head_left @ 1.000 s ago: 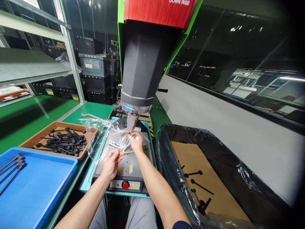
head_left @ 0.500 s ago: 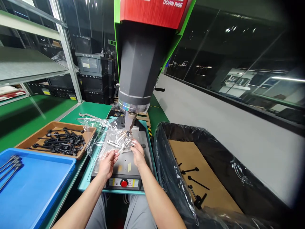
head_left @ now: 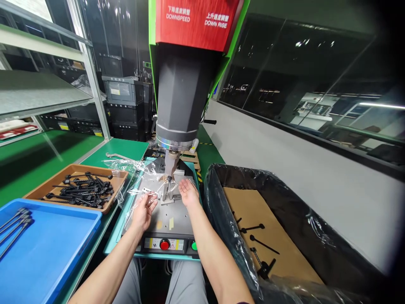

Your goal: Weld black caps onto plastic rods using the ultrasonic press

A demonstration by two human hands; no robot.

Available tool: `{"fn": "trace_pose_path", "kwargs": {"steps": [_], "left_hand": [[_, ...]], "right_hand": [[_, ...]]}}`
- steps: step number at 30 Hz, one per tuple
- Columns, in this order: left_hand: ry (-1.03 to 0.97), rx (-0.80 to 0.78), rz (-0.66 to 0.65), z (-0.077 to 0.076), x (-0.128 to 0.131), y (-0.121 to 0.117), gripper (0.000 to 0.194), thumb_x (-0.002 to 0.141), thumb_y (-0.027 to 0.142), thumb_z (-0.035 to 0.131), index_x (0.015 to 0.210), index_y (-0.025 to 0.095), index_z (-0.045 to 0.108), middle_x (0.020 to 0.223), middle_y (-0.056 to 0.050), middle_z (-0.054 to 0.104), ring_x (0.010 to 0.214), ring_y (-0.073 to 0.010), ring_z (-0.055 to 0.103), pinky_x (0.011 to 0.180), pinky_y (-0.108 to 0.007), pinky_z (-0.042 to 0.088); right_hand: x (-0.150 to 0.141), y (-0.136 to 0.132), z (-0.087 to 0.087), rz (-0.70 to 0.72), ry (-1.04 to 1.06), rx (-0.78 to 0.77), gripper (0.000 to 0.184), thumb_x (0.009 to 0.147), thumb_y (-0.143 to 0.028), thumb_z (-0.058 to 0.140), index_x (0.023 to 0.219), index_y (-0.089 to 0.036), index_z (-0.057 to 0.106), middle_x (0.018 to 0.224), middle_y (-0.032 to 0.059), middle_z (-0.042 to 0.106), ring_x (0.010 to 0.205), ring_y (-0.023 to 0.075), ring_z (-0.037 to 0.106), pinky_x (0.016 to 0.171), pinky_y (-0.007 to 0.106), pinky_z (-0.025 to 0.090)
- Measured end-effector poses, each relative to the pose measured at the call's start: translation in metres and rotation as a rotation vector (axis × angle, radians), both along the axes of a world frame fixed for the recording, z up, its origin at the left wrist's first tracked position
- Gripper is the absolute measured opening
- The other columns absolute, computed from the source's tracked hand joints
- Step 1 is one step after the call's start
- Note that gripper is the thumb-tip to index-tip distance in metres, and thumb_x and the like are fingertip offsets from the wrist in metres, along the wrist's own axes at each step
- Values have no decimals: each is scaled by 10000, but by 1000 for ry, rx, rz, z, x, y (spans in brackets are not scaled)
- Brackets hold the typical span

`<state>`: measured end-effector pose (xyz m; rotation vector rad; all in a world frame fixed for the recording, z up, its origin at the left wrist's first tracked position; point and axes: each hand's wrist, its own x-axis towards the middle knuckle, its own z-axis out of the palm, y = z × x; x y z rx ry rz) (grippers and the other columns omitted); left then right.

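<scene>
Head view: a person's two bare hands are above the grey metal plate (head_left: 180, 219) of a bench press (head_left: 179, 97). The left hand (head_left: 144, 211) has its fingers curled beside clear plastic film (head_left: 131, 168); whether they pinch it, I cannot tell. The right hand (head_left: 189, 194) is open, fingers extended, with nothing visible in it. Between the hands, a small metal fixture (head_left: 167, 200) stands on the plate, directly below the press's tapered tip (head_left: 171, 162). The crumpled film spreads over the plate's left side towards a green table (head_left: 134, 146), where a spanner (head_left: 116, 156) lies. Left of the press, a brown tray (head_left: 119, 180) holds a heap of black rods and a blue tray (head_left: 63, 249) holds several more. On the right, a plastic-lined black bin (head_left: 223, 219) contains cardboard and scattered black rods. Behind are stacked crates (head_left: 124, 90), a metal-framed shelf (head_left: 38, 90), a pale wall (head_left: 253, 131) and dark windows (head_left: 272, 59).
</scene>
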<state>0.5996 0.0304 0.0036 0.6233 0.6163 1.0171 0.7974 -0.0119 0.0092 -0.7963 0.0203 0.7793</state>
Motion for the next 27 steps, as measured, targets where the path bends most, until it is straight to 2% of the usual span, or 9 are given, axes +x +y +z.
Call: {"fn": "trace_pose_path", "kwargs": {"steps": [7,12,15,20,23,27], "left_hand": [[-17,-36,1,-11,0,-5,185,880,213,581,1054,183,637,1125,-93,667,950,-194,680,776,-301,584],[-33,-68,51,-12,-2,-6,152,889,192,566,1021,172,638,1062,-93,683,907,-188,693,760,-293,590],[-39,-89,39,-10,-4,-7,144,890,196,569,1014,171,636,1046,-90,687,877,-185,700,741,-282,593],[-49,-170,-40,-9,-7,-11,147,870,228,610,996,154,625,1067,-114,685,924,-202,694,741,-251,587],[-64,-205,-112,-9,-12,-23,153,865,241,614,987,148,626,1111,-134,675,976,-209,679,774,-258,579],[13,-205,-262,-20,-33,-54,267,786,257,710,1025,164,637,1204,-141,642,1023,-220,659,805,-280,563]], "right_hand": [[-1,-1,-16,44,-13,-22,112,805,-283,678,787,-191,617,816,70,701,833,192,684,781,347,562],[-6,-2,-14,70,-14,-9,140,829,-317,668,818,-183,632,831,69,700,838,181,679,781,330,564],[-7,-2,-10,86,3,-19,170,830,-338,672,818,-173,632,827,77,694,842,186,676,771,328,567],[-11,-7,-5,133,11,-29,291,847,-455,631,825,-165,627,846,91,676,835,188,673,769,321,569],[-17,-17,-4,170,34,-18,369,853,-526,587,817,-161,626,842,99,671,832,195,673,768,321,570],[-32,-50,-18,184,61,-1,426,840,-570,577,850,-149,645,838,101,680,811,195,671,758,320,561]]}}
